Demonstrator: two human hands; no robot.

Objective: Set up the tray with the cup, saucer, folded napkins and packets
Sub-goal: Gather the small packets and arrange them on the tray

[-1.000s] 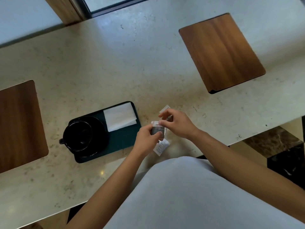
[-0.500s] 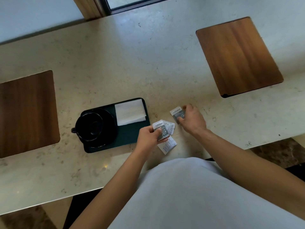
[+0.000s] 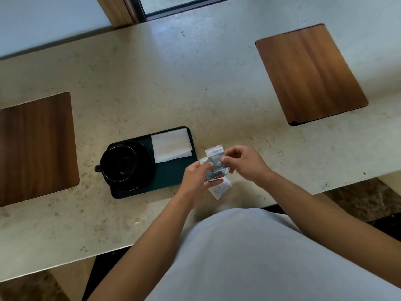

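A dark green tray [image 3: 171, 177] lies on the stone counter. On its left half a black cup [image 3: 118, 162] stands on a black saucer [image 3: 144, 168], handle pointing left. White folded napkins [image 3: 171, 144] lie on the tray's far right corner. Just right of the tray, my left hand [image 3: 195, 177] grips a small stack of grey-and-white packets [image 3: 213, 173]. My right hand [image 3: 245, 164] pinches another packet [image 3: 216, 158] and lays it on that stack. One white packet [image 3: 220, 190] lies on the counter under my hands.
Two wooden boards are set on the counter, one at the left [image 3: 36, 146] and one at the far right [image 3: 310, 72]. The counter's near edge runs just in front of my body. A window frame [image 3: 121, 9] rises behind the counter.
My right hand picked up a packet from the counter to the right and brought it back onto the stack in my left hand. The camera view shifted slightly.
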